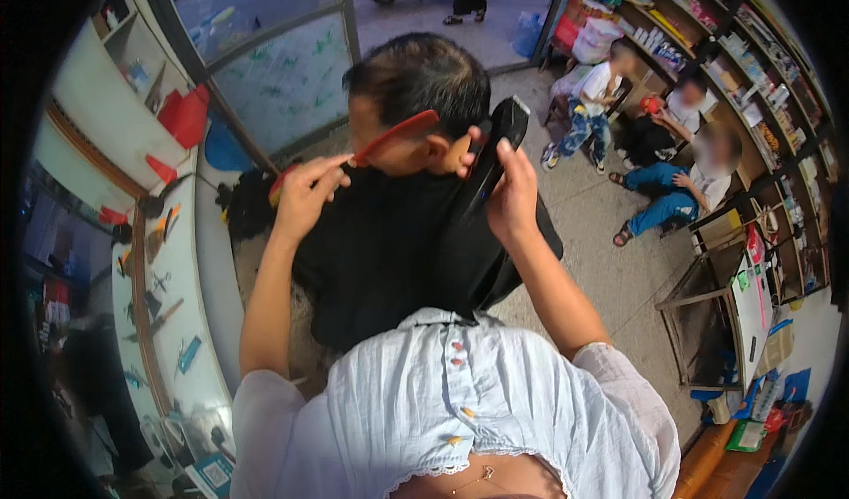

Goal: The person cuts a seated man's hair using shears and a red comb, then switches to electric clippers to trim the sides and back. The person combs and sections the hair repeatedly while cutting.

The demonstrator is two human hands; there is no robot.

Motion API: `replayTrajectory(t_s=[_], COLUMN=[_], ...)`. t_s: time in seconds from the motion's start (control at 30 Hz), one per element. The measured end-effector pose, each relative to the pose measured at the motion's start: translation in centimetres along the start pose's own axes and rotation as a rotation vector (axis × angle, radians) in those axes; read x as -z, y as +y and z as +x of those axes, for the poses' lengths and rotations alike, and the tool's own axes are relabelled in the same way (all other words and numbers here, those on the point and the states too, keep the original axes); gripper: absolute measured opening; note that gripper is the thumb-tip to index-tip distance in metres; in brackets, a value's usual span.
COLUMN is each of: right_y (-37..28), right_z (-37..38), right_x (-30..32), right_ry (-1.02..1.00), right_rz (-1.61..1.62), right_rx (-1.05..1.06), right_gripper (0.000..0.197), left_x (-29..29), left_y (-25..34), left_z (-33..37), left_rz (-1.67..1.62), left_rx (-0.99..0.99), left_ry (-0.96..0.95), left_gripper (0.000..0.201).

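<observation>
In front of me sits a person (421, 72) with short dark hair, draped in a black cape (380, 251). My left hand (308, 196) is closed on the end of a red comb (400, 134), which points up and to the right across the side of the person's head. My right hand (516, 200) is wrapped round a black hair clipper (508, 129), its blade end pointing up, just right of the head and apart from the hair. Its fingertips show near the person's ear (437, 152), and the clipper's lower part is dark against the cape.
A white counter (196, 357) with scissors, clippers and other tools runs along the left, under a mirror. Glass doors (274, 83) stand ahead. Several people sit at the right beside packed shelves (761, 83). A small table (707, 322) stands nearer on the right.
</observation>
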State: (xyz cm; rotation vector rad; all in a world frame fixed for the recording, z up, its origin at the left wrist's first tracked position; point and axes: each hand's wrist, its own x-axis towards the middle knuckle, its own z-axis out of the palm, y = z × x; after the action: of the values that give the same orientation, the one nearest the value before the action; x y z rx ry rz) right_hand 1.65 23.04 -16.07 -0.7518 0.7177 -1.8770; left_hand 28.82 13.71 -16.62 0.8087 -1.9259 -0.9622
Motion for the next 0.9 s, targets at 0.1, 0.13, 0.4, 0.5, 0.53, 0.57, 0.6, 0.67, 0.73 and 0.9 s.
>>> replayTrajectory(t_s=[0.1,0.13,0.4,0.5,0.53,0.57,0.6,0.67,0.73,0.9], right_y=[0.7,1.0,2.7,2.7,2.5,2.3,2.2,1.9,1.5,0.1], right_z=[-0.1,-0.1,-1.2,-0.9,-1.0,-1.0,-0.9,-1.3,-0.8,-0.6], right_x=[-0.4,-0.3,0.4,0.5,0.4,0.4,0.6,0.7,1.3,2.6], right_ry=[0.003,-0.01,-0.069,-0.075,-0.075,-0.075,-0.058,-0.022,-0.001,0.075], right_rz=[0.029,0.037,0.043,0.045,0.05,0.054,0.041,0.023,-0.017,-0.147], right_rx=[-0.051,-0.078,-0.14,-0.14,-0.134,-0.127,-0.126,-0.129,-0.114,-0.096], right_gripper=[0.028,0.029,0.03,0.031,0.03,0.03,0.029,0.027,0.025,0.022], left_x=[0.5,0.3,-1.8,-1.8,-1.8,-1.7,-1.6,-1.6,-1.5,-1.9], left_y=[0.3,0.3,1.0,1.4,1.8,2.1,2.6,3.0,3.9,4.7], left_z=[-0.3,-0.1,1.8,2.7,2.9,3.2,3.4,3.3,3.7,3.3], left_rz=[0.007,0.025,0.241,0.342,0.357,0.371,0.4,0.408,0.454,0.532], left_rx=[0.038,-0.01,-0.104,-0.142,-0.14,-0.138,-0.122,-0.098,-0.108,-0.102], left_ry=[-0.038,-0.037,0.005,0.001,-0.015,-0.031,-0.046,-0.063,-0.089,-0.11], left_gripper=[0.026,0.026,0.022,0.022,0.023,0.023,0.024,0.025,0.025,0.027])
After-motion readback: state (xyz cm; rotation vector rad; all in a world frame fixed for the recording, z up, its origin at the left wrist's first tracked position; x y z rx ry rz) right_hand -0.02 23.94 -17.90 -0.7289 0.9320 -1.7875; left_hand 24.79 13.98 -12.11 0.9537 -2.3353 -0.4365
